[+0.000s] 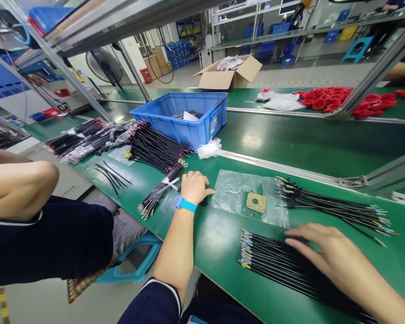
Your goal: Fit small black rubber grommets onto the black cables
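My left hand (195, 186), with a blue wrist strap, rests on the green table beside a tied bundle of cables (160, 193). Its thumb is spread to the right and its other fingers curl down; a small dark thing shows beside the wrist. My right hand (324, 247) hovers over or lightly touches a flat row of black cables (276, 258), fingers stretched out to the left with a gap below the thumb. Between the hands lies a clear plastic bag (229, 191) with a yellow sponge (255, 202) on it. Another bundle of black cables (337, 209) lies behind my right hand.
A blue bin (202, 128) stands at the back beside a large pile of black cables (155, 146). A few loose cables (113, 177) lie at the left. Another person's arm (20, 189) is at far left. Metal rails (283, 166) edge the table's rear.
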{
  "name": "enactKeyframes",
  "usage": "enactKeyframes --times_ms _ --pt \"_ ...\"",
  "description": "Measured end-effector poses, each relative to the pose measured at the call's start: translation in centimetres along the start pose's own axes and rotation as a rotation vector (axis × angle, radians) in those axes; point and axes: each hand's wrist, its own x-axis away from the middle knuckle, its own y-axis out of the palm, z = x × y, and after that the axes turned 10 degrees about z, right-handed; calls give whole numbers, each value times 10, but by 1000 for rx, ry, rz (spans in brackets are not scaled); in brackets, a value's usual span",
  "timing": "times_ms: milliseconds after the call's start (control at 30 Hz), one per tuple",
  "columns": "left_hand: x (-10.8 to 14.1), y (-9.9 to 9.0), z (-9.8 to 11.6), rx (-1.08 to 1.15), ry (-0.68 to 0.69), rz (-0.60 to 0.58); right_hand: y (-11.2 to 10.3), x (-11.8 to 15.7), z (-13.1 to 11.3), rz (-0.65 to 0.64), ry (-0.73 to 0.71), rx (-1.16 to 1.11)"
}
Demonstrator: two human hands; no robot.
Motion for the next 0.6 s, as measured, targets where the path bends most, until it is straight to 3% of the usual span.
enactKeyframes --times_ms 167,233,367,600 --pt "1 -8 4 -45 52 -39 12 6 -25 -258 151 -95" --pt "0 -9 3 -43 80 -18 12 2 -33 -295 199 -87" --pt "-6 0 -4 55 122 89 10 -5 -46 -258 263 -36" --pt "-12 13 -8 361 66 265 7 -6 -52 -136 282 -87"
